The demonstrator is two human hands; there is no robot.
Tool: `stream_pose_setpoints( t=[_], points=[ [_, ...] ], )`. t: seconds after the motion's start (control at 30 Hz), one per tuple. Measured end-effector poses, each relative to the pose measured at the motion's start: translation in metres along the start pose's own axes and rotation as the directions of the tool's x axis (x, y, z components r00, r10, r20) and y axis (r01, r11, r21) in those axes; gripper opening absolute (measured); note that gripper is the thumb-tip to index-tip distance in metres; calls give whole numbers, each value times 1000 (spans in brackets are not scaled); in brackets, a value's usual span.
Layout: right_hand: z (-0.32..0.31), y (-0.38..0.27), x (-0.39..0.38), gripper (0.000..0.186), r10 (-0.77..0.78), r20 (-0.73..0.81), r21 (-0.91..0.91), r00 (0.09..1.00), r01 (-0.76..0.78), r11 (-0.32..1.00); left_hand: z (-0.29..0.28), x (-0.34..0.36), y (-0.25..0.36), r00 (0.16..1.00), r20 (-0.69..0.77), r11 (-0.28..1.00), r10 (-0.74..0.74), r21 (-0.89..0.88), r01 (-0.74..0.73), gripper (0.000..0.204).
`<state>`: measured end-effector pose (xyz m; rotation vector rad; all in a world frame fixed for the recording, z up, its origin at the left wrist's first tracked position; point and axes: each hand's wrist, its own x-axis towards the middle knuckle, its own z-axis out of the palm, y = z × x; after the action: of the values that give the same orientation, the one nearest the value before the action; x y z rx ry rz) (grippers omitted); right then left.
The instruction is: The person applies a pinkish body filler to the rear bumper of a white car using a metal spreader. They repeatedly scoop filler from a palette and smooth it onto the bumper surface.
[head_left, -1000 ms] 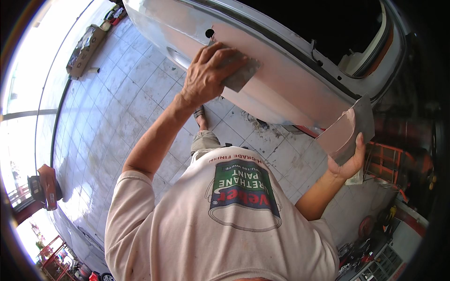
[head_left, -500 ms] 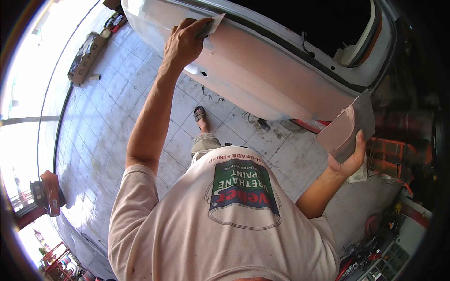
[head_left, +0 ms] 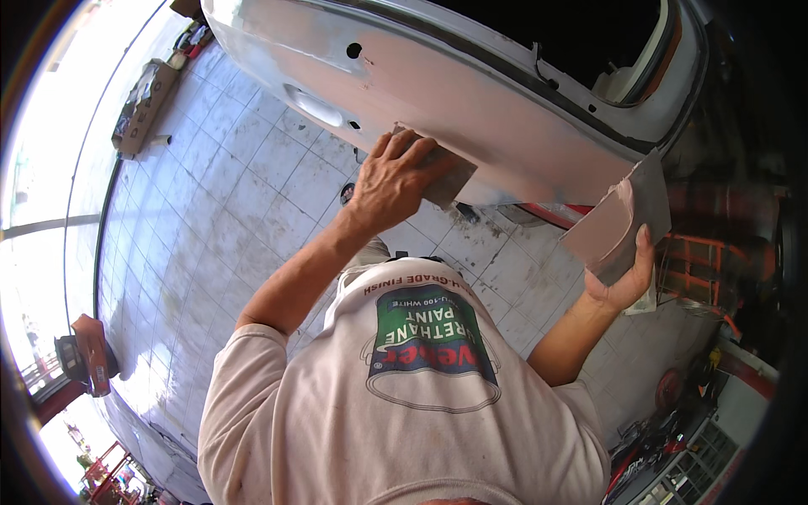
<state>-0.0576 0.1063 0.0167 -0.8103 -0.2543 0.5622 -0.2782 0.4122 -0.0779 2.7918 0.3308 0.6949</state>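
Observation:
A white car door (head_left: 522, 143), coated over much of its face with pinkish body filler, spans the upper middle. My left hand (head_left: 394, 177) is closed on a thin grey spreader (head_left: 450, 178), whose edge lies against the lower part of the door. Some pink filler shows along that edge. At the right, my right hand (head_left: 624, 273) grips a flat grey board (head_left: 646, 202) from below. A thick layer of pink body filler (head_left: 604, 223) covers the board's left part. The board is close to the door's right end; whether they touch I cannot tell.
Pale tiled floor (head_left: 219, 194) with dark smudges lies under the door. A long cardboard box (head_left: 145, 108) stands at the far left. To the right are an orange metal rack (head_left: 703, 273) and a red wheel (head_left: 669, 383). Round holes and a handle recess (head_left: 313, 105) open the door's surface.
My left hand has come down and to the right with the spreader, from the door's upper edge to its lower part. The right hand and board have barely moved.

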Motion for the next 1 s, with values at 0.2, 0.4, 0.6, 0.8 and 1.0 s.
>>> stream_pose_setpoints(
  t=[0.2,0.4,0.6,0.8,1.0],
  points=[
    [-6,5,9,58,20,-39,-9,999,-21,1000,-73,48,-99,989,-130,994,65,94,-53,66],
    [20,12,18,55,50,-30,-30,998,-51,998,-76,86,-145,985,-135,978,111,191,-84,69],
    [31,12,23,54,93,27,-51,995,-92,994,-54,62,-118,979,-181,989,88,131,-65,71],
    [26,10,34,61,133,41,-58,990,-130,990,-17,-4,-88,988,-151,998,39,61,-30,87],
    [31,4,36,64,103,80,-38,991,-100,994,-62,8,-122,987,-161,997,16,80,-3,85]
  ],
)
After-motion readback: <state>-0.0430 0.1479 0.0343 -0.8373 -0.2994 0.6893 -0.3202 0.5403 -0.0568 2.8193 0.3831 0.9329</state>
